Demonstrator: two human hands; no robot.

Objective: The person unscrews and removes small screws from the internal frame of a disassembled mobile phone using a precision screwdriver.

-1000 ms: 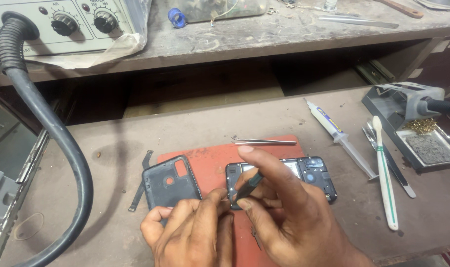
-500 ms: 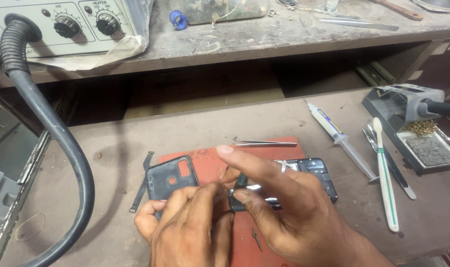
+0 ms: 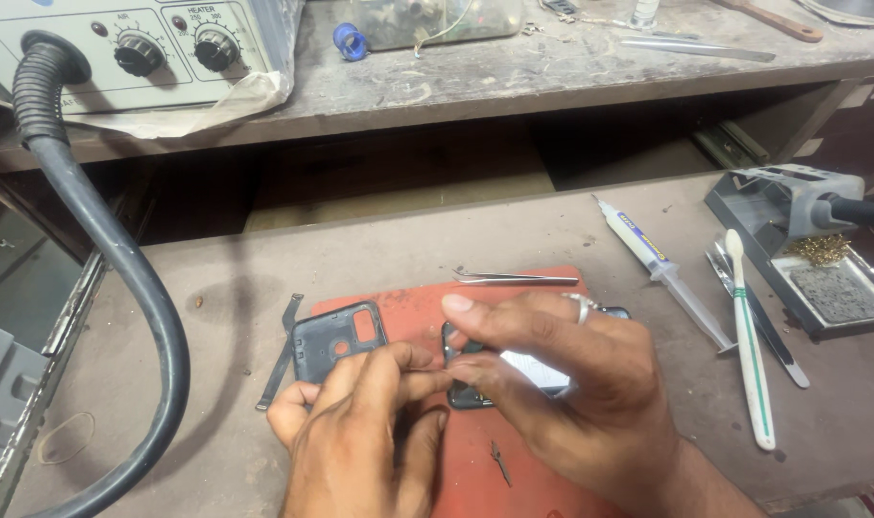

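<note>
Both hands work on the opened phone (image 3: 514,369): the right hand (image 3: 562,384) steadies it, fingers curled over it. The left hand (image 3: 370,422) pinches narrowly at its edge, seemingly freeing a small part; that likely needs a fine, steady pull.

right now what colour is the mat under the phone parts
Red-orange mat, clearest in the head view.

— What does the person wear on the hands?

— Both are bare: no gloves on the left hand (image 3: 360,436) or the right hand (image 3: 571,384).

— Any jewellery?

— One silver-coloured ring (image 3: 583,308) sits on a finger of the right hand.

— Sleeves?

— None show; the right forearm is bare to the bottom edge of the view, and the left hand is cut off at the wrist.

— Nails?

— Short and unpainted.
</note>
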